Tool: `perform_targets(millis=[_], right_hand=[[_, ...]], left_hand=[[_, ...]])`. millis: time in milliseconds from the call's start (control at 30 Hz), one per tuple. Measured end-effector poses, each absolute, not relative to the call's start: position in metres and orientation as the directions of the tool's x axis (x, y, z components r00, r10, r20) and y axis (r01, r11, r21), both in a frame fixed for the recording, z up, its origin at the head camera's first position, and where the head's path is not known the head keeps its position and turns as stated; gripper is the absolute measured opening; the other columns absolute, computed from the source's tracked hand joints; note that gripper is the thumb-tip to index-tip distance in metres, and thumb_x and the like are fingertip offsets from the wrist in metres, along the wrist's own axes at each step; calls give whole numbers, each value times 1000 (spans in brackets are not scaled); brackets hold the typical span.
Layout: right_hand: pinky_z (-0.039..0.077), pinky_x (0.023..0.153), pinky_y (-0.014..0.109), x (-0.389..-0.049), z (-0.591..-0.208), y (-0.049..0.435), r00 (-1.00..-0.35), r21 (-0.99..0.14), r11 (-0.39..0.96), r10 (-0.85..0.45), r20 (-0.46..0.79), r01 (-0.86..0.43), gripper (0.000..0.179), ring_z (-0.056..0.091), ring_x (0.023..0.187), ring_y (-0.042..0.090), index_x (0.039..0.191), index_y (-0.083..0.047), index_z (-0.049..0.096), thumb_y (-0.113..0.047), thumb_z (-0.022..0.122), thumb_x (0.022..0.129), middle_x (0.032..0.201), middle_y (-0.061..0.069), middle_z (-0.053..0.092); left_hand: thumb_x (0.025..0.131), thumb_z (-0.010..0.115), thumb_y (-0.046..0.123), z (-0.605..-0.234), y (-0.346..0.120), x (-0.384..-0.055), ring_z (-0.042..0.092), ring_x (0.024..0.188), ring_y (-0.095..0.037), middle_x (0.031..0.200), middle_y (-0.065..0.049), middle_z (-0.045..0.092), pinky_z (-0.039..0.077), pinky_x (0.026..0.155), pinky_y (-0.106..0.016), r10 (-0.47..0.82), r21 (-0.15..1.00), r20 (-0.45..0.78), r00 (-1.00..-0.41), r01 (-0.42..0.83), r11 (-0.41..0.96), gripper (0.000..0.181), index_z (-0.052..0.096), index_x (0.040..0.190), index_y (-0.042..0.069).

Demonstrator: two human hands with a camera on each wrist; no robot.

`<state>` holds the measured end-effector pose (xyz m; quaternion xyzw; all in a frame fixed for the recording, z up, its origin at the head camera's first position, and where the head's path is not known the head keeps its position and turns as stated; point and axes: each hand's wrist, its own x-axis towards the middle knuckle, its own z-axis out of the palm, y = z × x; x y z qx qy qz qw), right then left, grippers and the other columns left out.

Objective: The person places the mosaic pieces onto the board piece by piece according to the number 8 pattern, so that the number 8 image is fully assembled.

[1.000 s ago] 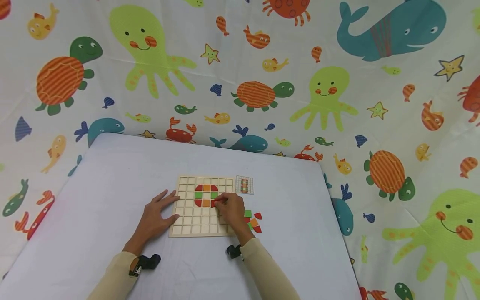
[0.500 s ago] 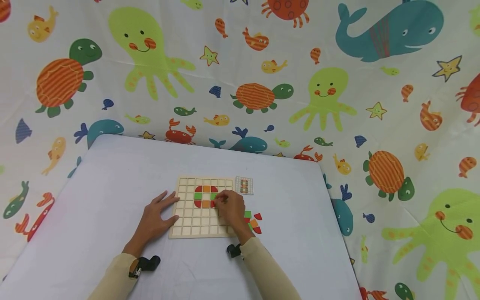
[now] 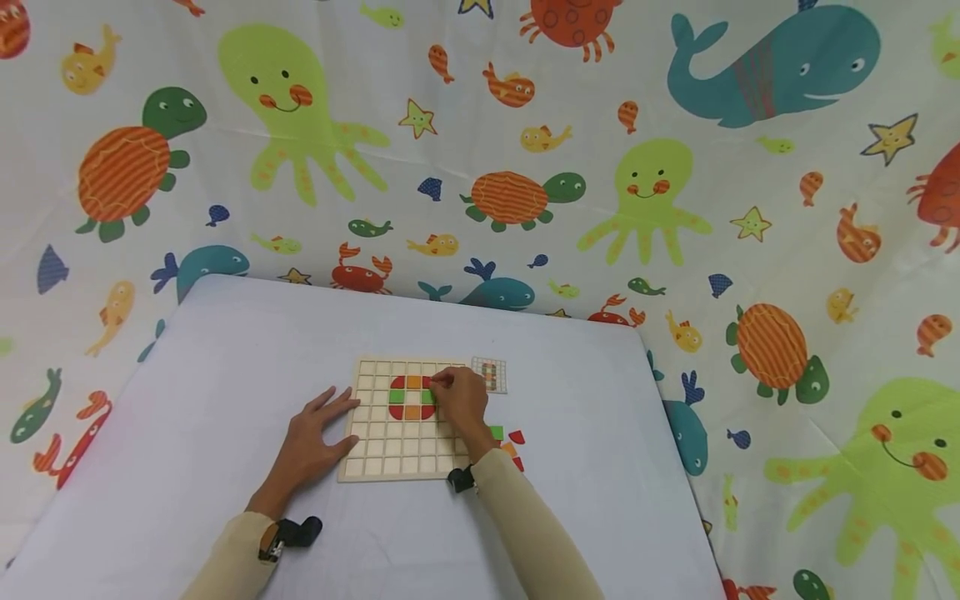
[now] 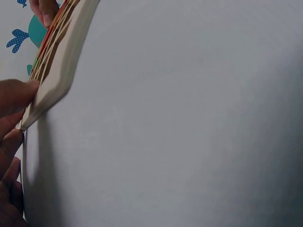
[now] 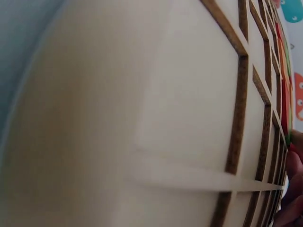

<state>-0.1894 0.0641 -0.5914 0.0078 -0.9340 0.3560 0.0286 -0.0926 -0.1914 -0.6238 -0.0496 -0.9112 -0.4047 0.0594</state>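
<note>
A pale wooden grid board (image 3: 384,468) lies on the white table. Set in its cells is a rounded ring: red corner tiles (image 3: 397,412), orange tiles (image 3: 413,412) at top and bottom, green tiles (image 3: 396,397) at the sides. My left hand (image 3: 309,442) touches the board's left edge with spread fingers; in the left wrist view its thumb (image 4: 19,94) lies at the edge. My right hand (image 3: 462,404) is over the ring's upper right part, fingertips together there. In the right wrist view, a red tile (image 5: 295,150) shows pinched between thumb and finger.
A small pattern card (image 3: 499,367) with a printed grid lies by the board's upper right corner, partly behind my right hand. Several loose red, green and orange tiles (image 3: 517,437) lie right of the board, partly under my forearm. A curtain with sea animals (image 3: 480,125) hangs behind the table.
My right hand has moved up from the ring's lower right corner to its upper right part, uncovering the red tile at the lower right. My left hand stays at the board's edge.
</note>
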Motion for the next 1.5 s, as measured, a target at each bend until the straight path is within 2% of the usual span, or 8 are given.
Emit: perform_targets(millis=[200,333,500,767,933,1133,1300,1500], right_hand=[[47,62,25,-190,-594,62,-999,-642,766,11,45,-20,10,64,76,8,90,-19,83,-28,85,92,82,-5,75],[49,66,24,-192,-596,62,-999,-634,773,13,38,-14,11,64,80,8,93,-20,84,-31,84,92,86,-6,75],[50,66,26,-188,-592,72,-998,-696,718,49,44,4,12,66,83,11,97,-19,85,-31,84,92,88,-5,75],[50,61,28,-178,-586,108,-997,-814,581,62,45,-1,12,64,77,13,100,-20,83,-28,83,92,89,0,75],[50,66,26,-170,-585,131,-996,-814,581,68,56,-6,12,60,76,11,103,-21,83,-27,83,92,89,-1,77],[48,56,26,-156,-587,155,-996,-822,569,78,34,17,14,58,67,15,104,-19,83,-26,84,92,88,-2,76],[47,58,25,-145,-586,169,-996,-803,594,83,8,43,13,57,69,15,103,-18,83,-20,85,90,87,-2,76],[47,58,23,-132,-585,176,-997,-788,612,25,-68,69,19,56,71,14,106,-21,82,-16,86,88,92,-3,75]], left_hand=[[84,85,12,-624,-192,-92,37,153,-52,160,-18,54,33,116,-78,46,729,138,-989,133,671,63,66,143,9],[84,85,11,-625,-192,-92,37,153,-52,159,-19,55,33,116,-78,50,727,151,-987,145,671,62,66,143,8],[84,86,13,-626,-191,-93,39,152,-52,158,-19,56,34,115,-78,48,722,163,-985,153,675,62,67,142,9],[82,86,10,-627,-192,-92,39,152,-52,157,-19,57,35,115,-78,47,722,169,-985,156,674,62,67,141,8],[83,86,11,-627,-192,-93,39,152,-52,158,-19,56,33,115,-79,49,724,158,-986,149,674,62,67,142,8],[82,85,10,-625,-192,-93,39,152,-52,158,-19,56,32,115,-79,49,731,156,-987,148,666,62,67,142,9],[83,85,10,-623,-191,-93,38,152,-52,158,-19,56,33,115,-79,45,729,153,-987,143,669,61,67,142,9],[84,85,10,-621,-191,-94,38,153,-51,158,-19,55,33,116,-78,45,726,149,-988,140,674,61,67,142,9]])
